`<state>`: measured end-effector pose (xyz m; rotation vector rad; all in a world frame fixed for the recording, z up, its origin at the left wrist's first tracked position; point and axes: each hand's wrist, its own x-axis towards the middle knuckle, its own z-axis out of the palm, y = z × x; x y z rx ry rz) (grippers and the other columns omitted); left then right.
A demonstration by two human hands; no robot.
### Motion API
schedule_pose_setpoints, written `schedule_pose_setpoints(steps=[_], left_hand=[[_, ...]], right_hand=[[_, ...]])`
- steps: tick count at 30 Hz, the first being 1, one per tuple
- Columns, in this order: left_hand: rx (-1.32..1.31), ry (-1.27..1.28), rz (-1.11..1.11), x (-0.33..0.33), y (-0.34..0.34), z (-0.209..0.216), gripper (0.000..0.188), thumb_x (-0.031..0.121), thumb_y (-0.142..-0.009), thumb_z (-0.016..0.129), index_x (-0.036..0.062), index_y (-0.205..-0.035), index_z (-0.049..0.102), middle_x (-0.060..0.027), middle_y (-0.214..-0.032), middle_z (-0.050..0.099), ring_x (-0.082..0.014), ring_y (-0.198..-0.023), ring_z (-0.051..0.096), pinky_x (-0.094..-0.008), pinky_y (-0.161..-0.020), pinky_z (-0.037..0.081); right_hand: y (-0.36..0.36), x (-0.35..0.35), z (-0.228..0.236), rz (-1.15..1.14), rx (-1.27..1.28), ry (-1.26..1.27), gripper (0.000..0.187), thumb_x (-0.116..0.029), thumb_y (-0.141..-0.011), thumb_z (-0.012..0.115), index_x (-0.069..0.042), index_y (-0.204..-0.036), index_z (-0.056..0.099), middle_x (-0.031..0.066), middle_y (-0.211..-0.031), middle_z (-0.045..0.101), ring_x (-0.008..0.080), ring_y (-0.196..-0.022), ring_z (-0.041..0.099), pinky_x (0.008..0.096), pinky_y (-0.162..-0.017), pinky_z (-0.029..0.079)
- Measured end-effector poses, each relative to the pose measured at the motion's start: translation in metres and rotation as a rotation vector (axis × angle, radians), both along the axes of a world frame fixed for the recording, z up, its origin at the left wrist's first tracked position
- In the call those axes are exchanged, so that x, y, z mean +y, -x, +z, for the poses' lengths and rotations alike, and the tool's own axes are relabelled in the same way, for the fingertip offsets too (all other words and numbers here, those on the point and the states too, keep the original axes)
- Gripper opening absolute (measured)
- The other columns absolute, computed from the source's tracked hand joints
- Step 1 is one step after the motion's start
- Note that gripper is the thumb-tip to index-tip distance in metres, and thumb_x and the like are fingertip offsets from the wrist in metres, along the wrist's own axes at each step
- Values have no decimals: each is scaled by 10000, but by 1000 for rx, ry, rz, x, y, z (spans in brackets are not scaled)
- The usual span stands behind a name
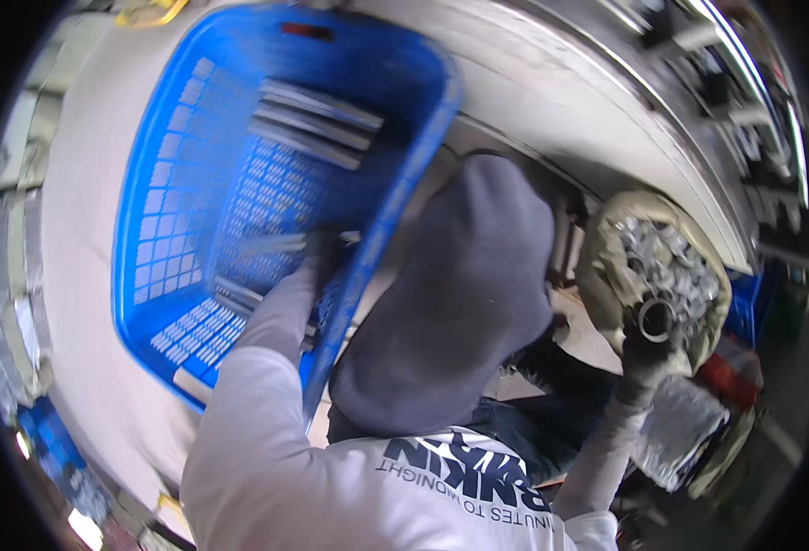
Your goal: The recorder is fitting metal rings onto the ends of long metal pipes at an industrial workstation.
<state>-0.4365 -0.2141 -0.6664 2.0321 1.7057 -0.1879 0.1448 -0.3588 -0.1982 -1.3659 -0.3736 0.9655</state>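
Note:
My left hand (325, 255), in a dark glove, reaches down inside a large blue plastic basket (382, 230). A pale metal bar (276, 243) runs up to it and shows again on its far side. Blur and shadow hide those fingers, so I cannot tell whether they grip the bar. On the right, my gloved right hand (645, 354) is closed on a round metal ring (655, 320). It is at the near edge of an open beige sack (604, 266) full of small shiny metal pieces (666, 262).
Several metal bars (317, 119) lie at the basket's far end. Between basket and sack, a grey-covered knee (460, 285) rises. A long pale panel (597, 101) runs behind the sack, with a metal rack (744, 101) beyond. A clear plastic bag (685, 427) and a red item (735, 372) lie nearby.

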Motion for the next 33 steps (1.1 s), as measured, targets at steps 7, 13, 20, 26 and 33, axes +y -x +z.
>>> schedule_pose_setpoints(steps=[7,13,20,26,33], left_hand=[[244,-190,-151,-12,51,66,196,158,-900,684,95,-1067,766,-128,-959,737,-330,-801,736,-447,-737,584],[-245,1,202,88,-13,406,368,138,-867,791,12,-1176,635,-90,-901,670,-171,-783,669,-324,-694,559],[-531,-451,-353,29,-156,580,584,100,-801,786,34,-1354,613,-134,-1015,684,-264,-846,663,-381,-756,527],[-308,-479,-899,-20,-284,566,596,260,-765,790,68,-1302,619,-152,-988,651,-355,-902,664,-470,-813,517],[-155,-489,-921,-32,-303,565,499,373,-780,802,86,-1126,585,-93,-976,652,-268,-939,679,-425,-811,522]], right_hand=[[36,24,1,130,160,-124,577,-425,-1022,644,-35,-1441,569,130,-1341,664,248,-1172,669,460,-973,583],[44,22,-3,217,424,-287,585,-489,-1088,520,-5,-1410,585,119,-1105,714,233,-982,691,409,-871,579],[58,14,-2,174,289,-242,566,-429,-1110,442,50,-1372,591,125,-1065,708,235,-905,680,373,-868,552],[51,-5,-6,159,-731,-258,396,-262,-1074,446,7,-1227,693,92,-1072,708,182,-987,677,308,-903,529],[64,-9,17,132,-774,-292,461,-288,-1092,366,42,-1187,674,187,-1101,739,327,-983,713,369,-932,534]])
